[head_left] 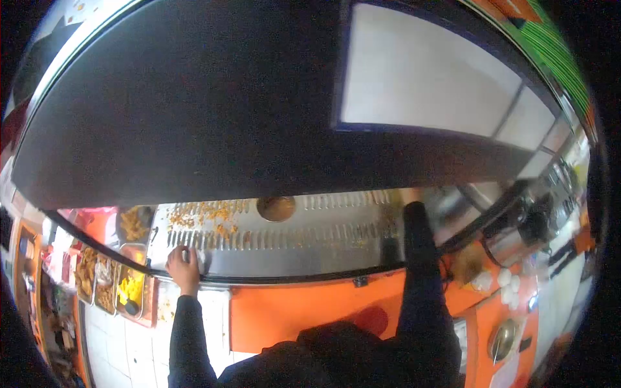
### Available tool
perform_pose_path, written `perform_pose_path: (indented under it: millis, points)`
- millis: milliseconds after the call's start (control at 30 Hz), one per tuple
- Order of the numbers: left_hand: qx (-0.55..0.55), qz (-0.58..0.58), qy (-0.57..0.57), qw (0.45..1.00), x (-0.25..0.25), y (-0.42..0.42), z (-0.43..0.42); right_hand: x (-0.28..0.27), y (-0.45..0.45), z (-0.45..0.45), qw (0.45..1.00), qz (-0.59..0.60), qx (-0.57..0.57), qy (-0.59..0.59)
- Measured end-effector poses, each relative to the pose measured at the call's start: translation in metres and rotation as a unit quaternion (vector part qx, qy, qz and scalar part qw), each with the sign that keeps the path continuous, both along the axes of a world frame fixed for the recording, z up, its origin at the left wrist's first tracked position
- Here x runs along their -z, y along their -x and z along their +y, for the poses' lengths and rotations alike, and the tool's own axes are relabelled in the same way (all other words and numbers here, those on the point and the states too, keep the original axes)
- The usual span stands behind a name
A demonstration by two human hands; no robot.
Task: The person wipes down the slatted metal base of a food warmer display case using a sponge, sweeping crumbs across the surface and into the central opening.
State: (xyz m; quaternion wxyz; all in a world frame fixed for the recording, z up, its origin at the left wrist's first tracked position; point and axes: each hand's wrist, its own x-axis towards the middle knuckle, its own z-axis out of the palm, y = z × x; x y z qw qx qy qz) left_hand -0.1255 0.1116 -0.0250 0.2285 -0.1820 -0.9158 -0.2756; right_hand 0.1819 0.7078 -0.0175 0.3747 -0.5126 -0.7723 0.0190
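Note:
My left hand [184,268] is at the near left edge of a slotted metal surface [310,258], its fingers curled. A pale, shiny bit shows beside the fingers, but I cannot make out what they hold. Golden-brown crumbs [217,213] are scattered over the slots on the left half. Near the surface's far edge is a round brownish opening or dish [276,208]. My right arm reaches over the right end of the surface. The right hand [412,195] is blurred and partly hidden below a large dark panel, so its fingers do not show clearly.
The wide dark panel [194,110] with a bright white reflection covers the upper view. At left stand trays of yellow food [131,289] and brown fried pieces [85,270]. White eggs [508,281], a metal pot [508,247] and a round lidded vessel [502,341] are at right.

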Motion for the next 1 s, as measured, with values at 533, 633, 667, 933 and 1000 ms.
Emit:
perform_pose_path:
  millis: [533,633,667,933,1000]
  points:
    - [0.006,0.001,0.007,1.0,0.004,0.004,0.0,-0.004,0.181,-0.176,0.971,0.04,-0.23,0.049]
    - [0.013,-0.006,0.002,1.0,-0.003,-0.001,0.001,-0.005,0.187,-0.184,0.951,0.068,-0.294,0.074]
    - [0.007,0.004,0.007,1.0,0.001,0.001,0.001,-0.003,0.181,-0.171,0.948,0.07,-0.306,0.049]
    - [-0.01,-0.015,0.001,1.0,-0.002,0.001,0.002,-0.016,0.046,-0.041,0.993,-0.06,-0.103,-0.019]
    - [-0.01,-0.012,-0.002,1.0,-0.005,-0.002,0.003,-0.012,0.036,-0.039,0.994,-0.064,-0.085,-0.018]
